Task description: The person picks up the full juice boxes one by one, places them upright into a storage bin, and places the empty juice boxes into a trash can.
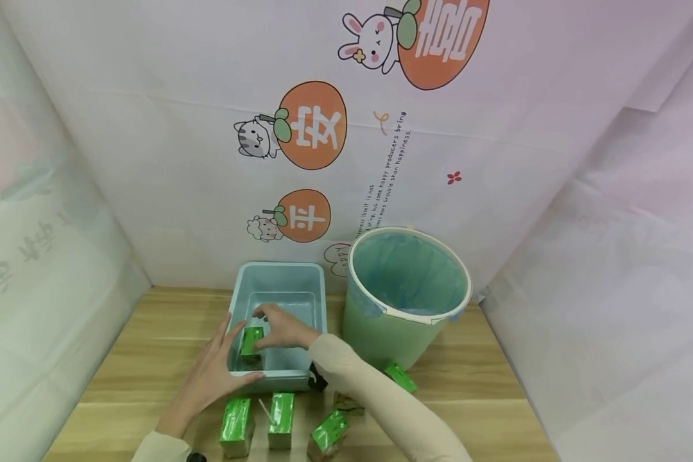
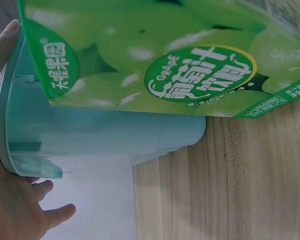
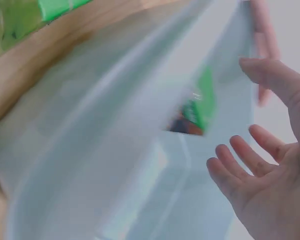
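A light blue plastic bin [image 1: 278, 265] stands on the wooden table with a green grape juice box [image 1: 251, 341] inside, at its near left; the right wrist view also shows the juice box [image 3: 206, 102] in the bin. My left hand [image 1: 210, 372] touches the bin's near left corner, thumb along the front rim and fingers spread along the left side. Over the bin, my right hand [image 1: 284, 328] is beside the juice box, thumb and fingers apart. In the right wrist view the right hand [image 3: 275, 175] has loosely spread fingers and holds nothing.
Several more grape juice boxes stand or lie nearer me, such as one with a straw [image 1: 282, 420] and a tilted one [image 1: 328, 436]. A tall green bucket [image 1: 375, 333] with a white rim stands right of the bin. Printed white cloth walls [image 1: 196, 192] close off the back and sides.
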`<state>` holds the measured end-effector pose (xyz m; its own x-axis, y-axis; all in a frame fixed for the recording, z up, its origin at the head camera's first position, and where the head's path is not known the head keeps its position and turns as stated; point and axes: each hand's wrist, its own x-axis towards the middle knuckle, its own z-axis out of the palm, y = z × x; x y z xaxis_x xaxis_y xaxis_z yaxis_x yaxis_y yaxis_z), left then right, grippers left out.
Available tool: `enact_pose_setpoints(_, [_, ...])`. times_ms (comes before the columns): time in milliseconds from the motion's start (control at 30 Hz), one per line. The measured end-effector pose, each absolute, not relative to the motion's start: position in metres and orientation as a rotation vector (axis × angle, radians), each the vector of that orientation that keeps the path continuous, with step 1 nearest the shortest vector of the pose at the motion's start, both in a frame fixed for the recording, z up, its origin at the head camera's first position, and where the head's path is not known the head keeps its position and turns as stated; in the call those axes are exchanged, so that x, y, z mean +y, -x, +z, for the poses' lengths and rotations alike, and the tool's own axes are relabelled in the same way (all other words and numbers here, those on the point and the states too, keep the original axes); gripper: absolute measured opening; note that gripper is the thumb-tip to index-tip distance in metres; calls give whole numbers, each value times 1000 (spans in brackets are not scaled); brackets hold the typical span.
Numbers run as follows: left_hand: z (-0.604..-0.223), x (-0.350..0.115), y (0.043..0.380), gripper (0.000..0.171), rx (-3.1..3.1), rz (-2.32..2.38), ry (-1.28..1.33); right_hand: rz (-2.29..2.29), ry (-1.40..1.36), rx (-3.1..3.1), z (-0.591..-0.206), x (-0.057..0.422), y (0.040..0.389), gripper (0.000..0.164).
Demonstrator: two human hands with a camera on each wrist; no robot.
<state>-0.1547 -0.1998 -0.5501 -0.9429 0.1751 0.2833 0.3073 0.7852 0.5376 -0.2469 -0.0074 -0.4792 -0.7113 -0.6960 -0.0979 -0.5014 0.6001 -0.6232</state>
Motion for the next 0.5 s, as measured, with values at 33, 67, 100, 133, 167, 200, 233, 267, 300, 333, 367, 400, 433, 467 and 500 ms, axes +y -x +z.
enact_pose_setpoints(33, [-551, -200, 155, 115, -2757, -893, 375, -843, 975, 2493, -474, -1, 246, 66])
enact_pose_setpoints(67, [-551, -199, 155, 114, -2755, -900, 373, -853, 979, 2494, -469, 5, 244, 64])
enact_pose_setpoints(100, [-552, -199, 155, 114, -2755, -900, 371, -861, 982, 2496, -464, 12, 242, 62])
enact_pose_setpoints(133, [-552, -199, 155, 115, -2751, -902, 371, -874, 984, 2490, -460, 18, 239, 61])
enact_pose_setpoints(167, [-552, -200, 154, 115, -2750, -907, 366, -887, 987, 2488, -456, 25, 236, 60])
enact_pose_setpoints(200, [-553, -200, 154, 115, -2752, -909, 362, -898, 993, 2488, -452, 32, 233, 59])
enact_pose_setpoints(233, [-553, -200, 153, 115, -2756, -917, 354, -910, 1001, 2488, -449, 40, 229, 58])
enact_pose_setpoints(267, [-552, -200, 153, 115, -2759, -921, 351, -921, 1006, 2488, -446, 47, 225, 58])
enact_pose_setpoints(300, [-552, -200, 153, 116, -2765, -926, 349, -936, 1013, 2490, -444, 55, 220, 57])
enact_pose_setpoints(333, [-552, -200, 153, 116, -2770, -935, 348, -958, 1013, 2489, -442, 63, 215, 56])
enact_pose_setpoints(367, [-552, -200, 153, 116, -2776, -942, 345, -979, 1006, 2496, -441, 71, 210, 56])
enact_pose_setpoints(400, [-552, -200, 153, 116, -2776, -947, 346, -999, 1001, 2506, -441, 80, 205, 55])
enact_pose_setpoints(433, [-551, -199, 153, 116, -2775, -950, 346, -1022, 992, 2515, -441, 88, 201, 55])
enact_pose_setpoints(467, [-551, -199, 153, 116, -2775, -951, 349, -1047, 981, 2530, -442, 96, 197, 54])
enact_pose_setpoints(500, [-551, -199, 154, 116, -2772, -949, 350, -1074, 975, 2549, -443, 104, 193, 54])
